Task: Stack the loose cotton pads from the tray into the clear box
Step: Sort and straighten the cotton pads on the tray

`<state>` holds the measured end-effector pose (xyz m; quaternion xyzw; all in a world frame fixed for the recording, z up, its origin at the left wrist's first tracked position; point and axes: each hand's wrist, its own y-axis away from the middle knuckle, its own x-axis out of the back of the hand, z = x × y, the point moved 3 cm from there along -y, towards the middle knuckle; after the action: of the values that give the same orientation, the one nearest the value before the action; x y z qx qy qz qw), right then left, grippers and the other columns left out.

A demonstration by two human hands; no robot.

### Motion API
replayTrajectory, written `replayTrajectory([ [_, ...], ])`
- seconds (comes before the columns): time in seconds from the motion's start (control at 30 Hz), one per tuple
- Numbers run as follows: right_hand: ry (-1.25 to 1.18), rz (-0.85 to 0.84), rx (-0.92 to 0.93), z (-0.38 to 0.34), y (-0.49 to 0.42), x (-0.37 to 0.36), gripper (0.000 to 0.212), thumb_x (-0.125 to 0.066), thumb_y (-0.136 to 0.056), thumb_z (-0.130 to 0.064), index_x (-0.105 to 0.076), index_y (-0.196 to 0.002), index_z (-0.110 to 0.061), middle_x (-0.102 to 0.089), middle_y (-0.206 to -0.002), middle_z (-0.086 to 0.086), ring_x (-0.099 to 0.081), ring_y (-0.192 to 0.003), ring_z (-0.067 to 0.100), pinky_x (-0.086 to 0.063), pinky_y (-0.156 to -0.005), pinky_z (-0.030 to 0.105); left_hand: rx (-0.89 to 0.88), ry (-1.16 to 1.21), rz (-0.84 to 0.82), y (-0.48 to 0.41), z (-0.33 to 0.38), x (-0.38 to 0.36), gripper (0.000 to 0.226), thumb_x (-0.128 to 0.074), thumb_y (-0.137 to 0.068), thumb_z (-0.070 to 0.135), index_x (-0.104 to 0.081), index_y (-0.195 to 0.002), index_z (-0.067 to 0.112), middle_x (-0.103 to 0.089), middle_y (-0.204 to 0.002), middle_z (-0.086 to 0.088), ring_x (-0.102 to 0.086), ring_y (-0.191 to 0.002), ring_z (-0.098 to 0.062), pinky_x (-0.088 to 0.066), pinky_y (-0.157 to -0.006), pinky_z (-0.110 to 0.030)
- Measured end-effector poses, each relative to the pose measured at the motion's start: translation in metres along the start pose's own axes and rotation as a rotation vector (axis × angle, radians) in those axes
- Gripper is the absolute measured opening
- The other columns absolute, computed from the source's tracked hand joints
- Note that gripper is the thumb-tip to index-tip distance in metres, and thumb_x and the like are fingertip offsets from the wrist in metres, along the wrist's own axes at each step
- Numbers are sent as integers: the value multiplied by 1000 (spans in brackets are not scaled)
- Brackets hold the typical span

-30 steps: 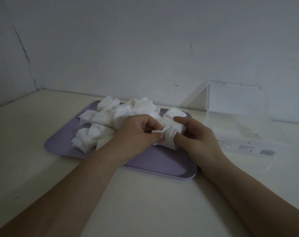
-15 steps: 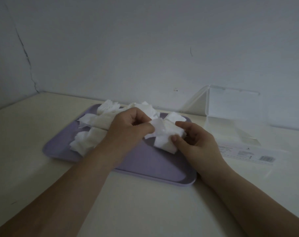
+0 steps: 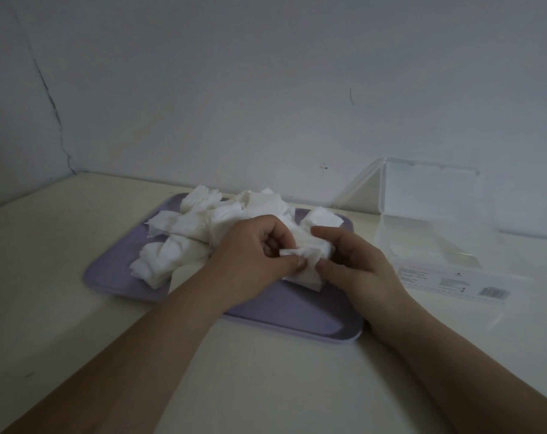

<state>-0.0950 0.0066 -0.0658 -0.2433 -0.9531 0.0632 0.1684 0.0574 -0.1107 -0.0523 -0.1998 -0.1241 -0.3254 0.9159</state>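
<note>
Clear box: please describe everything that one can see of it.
The clear box is rectangular and looks like transparent plastic. It stands on the table, to the right of the tray. Its lid is open and raised at the back, near the wall. A white label with a barcode runs along its near side. It looks empty. The right hand is beside it and does not touch it.

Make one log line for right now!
left hand: pinches pads | right hand: pinches pads | pile: on tray | box: open
</note>
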Motion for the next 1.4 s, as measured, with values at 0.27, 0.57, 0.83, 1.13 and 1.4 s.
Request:
replayTrajectory([
  [0.27, 151, 19, 87, -5, 2, -2, 58, -75, -84, 2, -63, -127, -34, -72, -117, -14, -68, -108, 0, -53, -93, 19, 5, -107, -32, -2, -2, 1, 55, -94, -69, 22, -60, -112, 24, -56, -61, 8, -48, -54, -4, -42, -55, -17],
  [0.57, -5, -107, -19, -9, 5, -4, 55, -76, -81, -23, -62, -132, -39, -68, -128, -14, -62, -113, -7, -49, -96, 17, 40, -116, -190, 0, -4, -5, 42, -93, -69, 29, -68, -103, 28, -65, -71, -4, -52, -61, -9, -45, -60, -31],
  [0.83, 312, -30, -27, 9, -6, -10, 44, -33, -103, -52, -43, -145, -48, -54, -148, -12, -44, -140, 26, -31, -120, 47, 76, -146, -268, 3, 0, -12, 46, -94, -67, 32, -65, -102, 26, -65, -71, 6, -56, -62, -9, -48, -62, -29],
  [1.13, 260, -74, -15, -20, 2, -10, 51, -44, -88, -70, -53, -132, -47, -62, -131, -14, -52, -131, 17, -36, -117, 42, 52, -75, -31, 4, 4, -1, 39, -78, -56, 49, -71, -89, 31, -69, -89, 7, -64, -74, -9, -53, -67, -30],
  [1.4, 16, -203, 16, -70, -7, 43, 45, -84, -83, -16, -67, -124, -16, -77, -113, 2, -73, -107, 17, -55, -103, 46, 74, 305, -76, 0, 35, -17, 16, -83, -80, 36, -76, -92, 29, -67, -75, -10, -51, -70, -25, -32, -50, -28],
])
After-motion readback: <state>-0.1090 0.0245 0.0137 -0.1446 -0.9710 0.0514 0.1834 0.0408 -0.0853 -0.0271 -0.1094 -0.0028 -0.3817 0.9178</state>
